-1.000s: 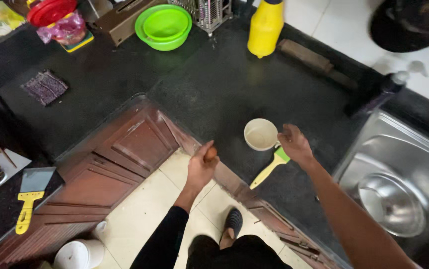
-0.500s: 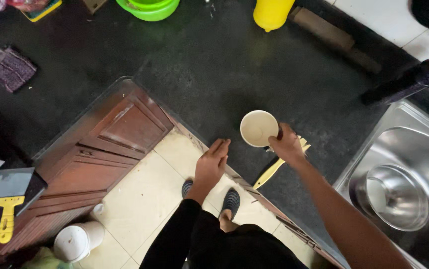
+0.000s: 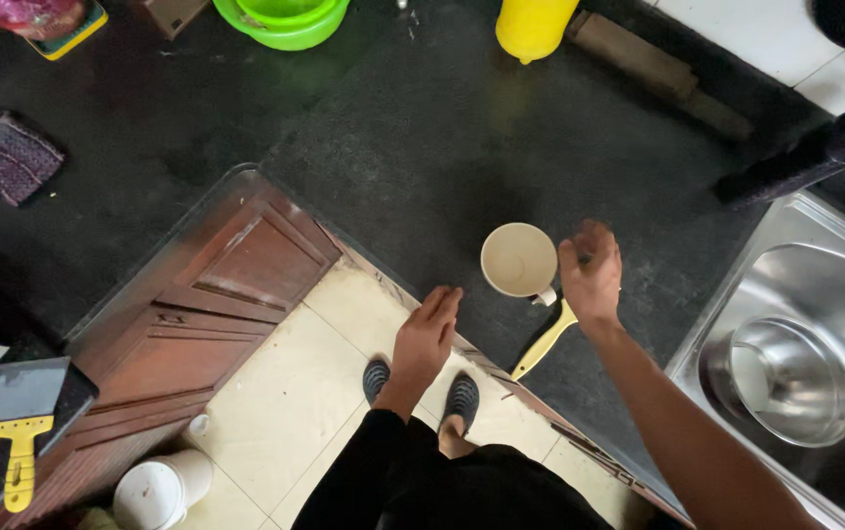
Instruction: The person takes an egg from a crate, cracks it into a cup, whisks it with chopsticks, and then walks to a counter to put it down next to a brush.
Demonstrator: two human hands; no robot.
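A cream cup (image 3: 518, 258) stands empty on the black countertop (image 3: 413, 147) near its front edge. My right hand (image 3: 591, 271) hovers just right of the cup, next to its small handle, with fingers curled over the top end of a yellow-handled utensil (image 3: 542, 342). The utensil's handle sticks out below my palm toward the counter edge, and its head is hidden under my hand. My left hand (image 3: 426, 334) is at the counter's front edge, left of the utensil, fingers straight and together, holding nothing.
A steel sink (image 3: 835, 285) with a steel bowl (image 3: 791, 378) lies to the right. A dark bottle (image 3: 805, 157), yellow bottle (image 3: 533, 25), green bowl (image 3: 285, 15) and wooden block (image 3: 658, 59) line the back. At the left are a cloth (image 3: 5, 157), a yellow-handled scraper (image 3: 22, 432) and a white bucket (image 3: 158, 486).
My left hand has uncurled from a loose fist and now lies flat at the counter edge. My right hand has stayed on the utensil by the cup, shifting slightly to the cup's right.
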